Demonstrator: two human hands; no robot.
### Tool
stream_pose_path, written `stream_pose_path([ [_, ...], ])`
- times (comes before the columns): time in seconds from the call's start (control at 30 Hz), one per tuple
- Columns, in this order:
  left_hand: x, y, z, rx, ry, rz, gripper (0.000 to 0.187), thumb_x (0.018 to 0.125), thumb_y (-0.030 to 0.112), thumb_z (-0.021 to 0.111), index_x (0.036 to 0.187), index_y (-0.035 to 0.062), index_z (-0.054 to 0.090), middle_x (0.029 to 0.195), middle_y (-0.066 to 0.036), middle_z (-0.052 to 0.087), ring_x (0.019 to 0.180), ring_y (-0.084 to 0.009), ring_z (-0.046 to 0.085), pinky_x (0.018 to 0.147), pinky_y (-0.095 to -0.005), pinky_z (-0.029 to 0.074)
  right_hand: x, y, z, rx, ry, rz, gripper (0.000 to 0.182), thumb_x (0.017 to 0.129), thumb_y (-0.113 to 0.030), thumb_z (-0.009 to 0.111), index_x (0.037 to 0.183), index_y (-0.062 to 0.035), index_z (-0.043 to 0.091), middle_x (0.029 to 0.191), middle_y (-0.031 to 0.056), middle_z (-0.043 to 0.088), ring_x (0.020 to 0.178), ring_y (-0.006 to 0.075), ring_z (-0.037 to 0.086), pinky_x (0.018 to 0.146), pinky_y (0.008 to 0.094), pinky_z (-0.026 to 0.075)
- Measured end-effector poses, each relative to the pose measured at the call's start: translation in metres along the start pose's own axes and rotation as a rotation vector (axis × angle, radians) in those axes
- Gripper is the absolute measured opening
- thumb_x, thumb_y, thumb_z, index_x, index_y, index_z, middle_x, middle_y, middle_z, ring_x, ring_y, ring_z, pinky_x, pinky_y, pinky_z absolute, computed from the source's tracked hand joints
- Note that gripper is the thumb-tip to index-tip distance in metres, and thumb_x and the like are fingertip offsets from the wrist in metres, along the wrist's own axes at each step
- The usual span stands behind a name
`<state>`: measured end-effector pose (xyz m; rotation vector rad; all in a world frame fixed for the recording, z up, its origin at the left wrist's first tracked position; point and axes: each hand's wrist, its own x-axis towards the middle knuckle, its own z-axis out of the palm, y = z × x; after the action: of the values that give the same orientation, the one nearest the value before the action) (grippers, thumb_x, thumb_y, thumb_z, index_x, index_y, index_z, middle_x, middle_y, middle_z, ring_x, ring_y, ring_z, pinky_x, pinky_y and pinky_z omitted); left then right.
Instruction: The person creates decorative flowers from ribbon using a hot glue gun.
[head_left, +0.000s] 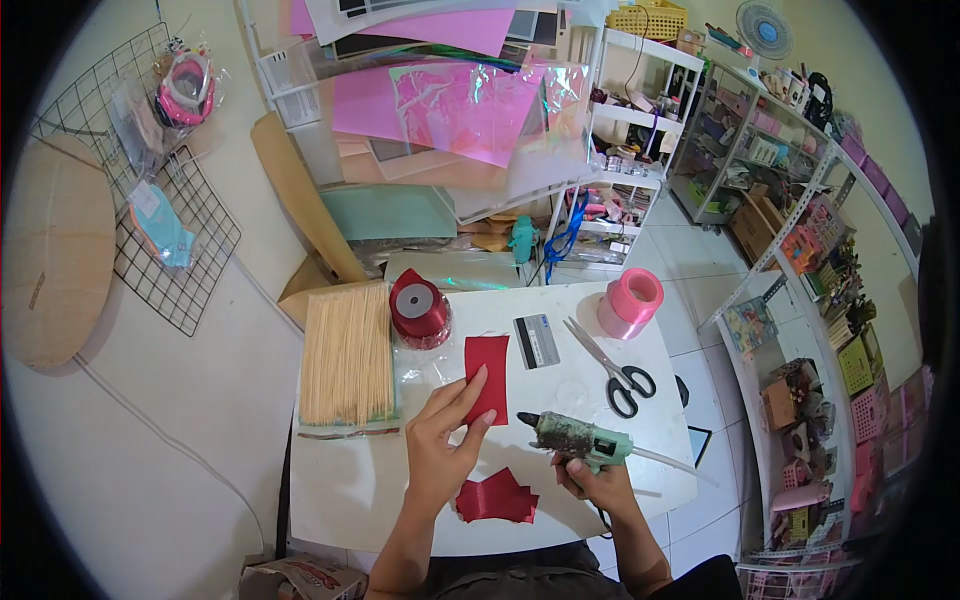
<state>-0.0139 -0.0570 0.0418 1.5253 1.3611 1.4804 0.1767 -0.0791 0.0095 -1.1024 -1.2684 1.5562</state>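
My left hand (pixel 446 425) pinches a rectangular piece of red ribbon (pixel 487 372) at its left edge, fingers and thumb resting on it over the white table. In my right hand (pixel 598 485) is a green hot glue gun (pixel 584 440), its dark, crusted nozzle pointing left toward the ribbon but apart from it. A glue stick (pixel 672 467) juts from the gun's rear. Below, nearer to my body, lies a small pile of cut red ribbon pieces (pixel 497 497). Behind the held ribbon stands a spool of red ribbon (pixel 418 312).
A bundle of bamboo sticks (pixel 347 358) lies at the table's left. Scissors (pixel 615 372) and a card (pixel 537 342) lie beyond the glue gun. A pink ribbon roll (pixel 631 303) stands at the back right corner. Shelves (pixel 800 300) line the right side.
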Motion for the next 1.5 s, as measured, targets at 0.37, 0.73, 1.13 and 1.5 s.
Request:
stream_pose_path([
  [0.37,-0.0035,0.0023,-0.0003,0.184,0.013,0.171,0.042,0.067,-0.008,0.059,0.108,0.0017,0.053,0.09,-0.01,0.052,0.08,-0.0113,0.048,0.064,-0.0181,0.046,-0.0027,0.0018,0.0014,-0.168,0.03,0.059,0.022,0.077,-0.022,0.06,0.081,-0.0013,0.055,0.057,0.0021,0.052,0.044,0.0057,0.045,0.037,0.0169,0.033],
  [0.73,-0.0043,0.0055,0.0006,0.148,0.032,0.154,0.043,0.066,-0.008,0.061,0.107,0.0035,0.054,0.092,-0.009,0.053,0.078,-0.0095,0.049,0.061,-0.0175,0.048,-0.0039,-0.0003,0.0021,-0.259,0.058,0.111,0.032,0.072,-0.034,0.063,0.079,-0.0033,0.058,0.053,0.0006,0.052,0.049,0.0077,0.049,0.044,0.0226,0.038],
  [1.13,-0.0039,0.0104,0.0009,0.076,0.045,0.089,0.04,0.066,-0.007,0.06,0.104,0.004,0.056,0.091,-0.012,0.057,0.079,-0.0159,0.055,0.064,-0.0235,0.051,-0.0047,-0.0014,0.0022,-0.288,0.041,0.071,0.032,0.072,-0.034,0.063,0.084,-0.0037,0.059,0.049,0.0005,0.05,0.046,0.0085,0.049,0.044,0.0231,0.038],
  [1.5,-0.0038,0.0089,0.0017,0.05,0.047,0.074,0.039,0.067,-0.005,0.06,0.105,0.005,0.056,0.091,-0.012,0.057,0.08,-0.0147,0.055,0.063,-0.0239,0.052,-0.0061,-0.0026,0.0022,-0.314,0.054,0.109,0.033,0.073,-0.034,0.063,0.088,-0.0043,0.059,0.054,0.0007,0.053,0.049,0.008,0.051,0.045,0.0226,0.04],
])
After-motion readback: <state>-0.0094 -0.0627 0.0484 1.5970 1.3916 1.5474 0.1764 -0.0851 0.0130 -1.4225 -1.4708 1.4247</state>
